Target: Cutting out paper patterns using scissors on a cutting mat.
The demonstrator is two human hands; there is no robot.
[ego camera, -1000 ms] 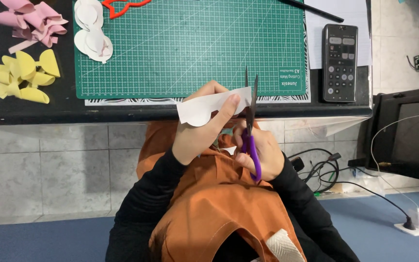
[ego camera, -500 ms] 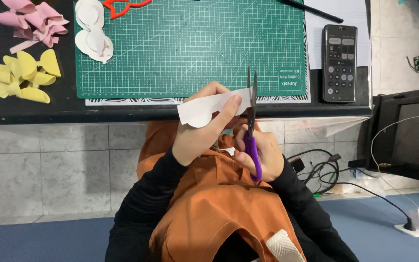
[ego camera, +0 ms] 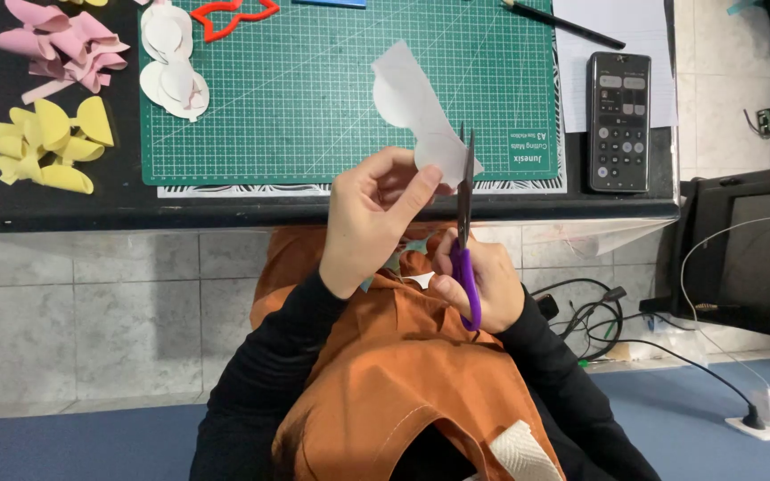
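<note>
Head view: While the scissors bite, the left hand (ego camera: pixel 369 218) pinches the lower end of a white paper piece (ego camera: pixel 421 111) between thumb and fingers, holding it up over the near edge of the green cutting mat (ego camera: pixel 314 98).
Right hand: the right hand (ego camera: pixel 483 285) is closed through the purple handles of the scissors (ego camera: pixel 465 223), blades pointing away from the body and nearly together, set into the paper's right edge.
Paper so far: one side already shows a rounded lobe, while the far end looks plain and straight; by my reading the outline is partly cut, with a good stretch left to go.
Done pile, white: a stack of white rounded cut-outs (ego camera: pixel 171 67) lies on the mat's left part, so several shapes like this one look finished.
Done pile, colour: pink curled pieces (ego camera: pixel 60 40) and yellow petal-like pieces (ego camera: pixel 46 147) sit on the dark worktop (ego camera: pixel 64 205), left of the mat and well apart from the hands.
Other shape: a red outline cut-out (ego camera: pixel 229 13) rests at the mat's top edge.
Offcuts: a small white scrap (ego camera: pixel 421 281) lies on the orange garment (ego camera: pixel 385 356) in the lap, just beside the right hand.
Bystanders: a phone (ego camera: pixel 619 120) on a white sheet (ego camera: pixel 617 36) and a black pencil (ego camera: pixel 563 24) sit to the right, untouched.
</note>
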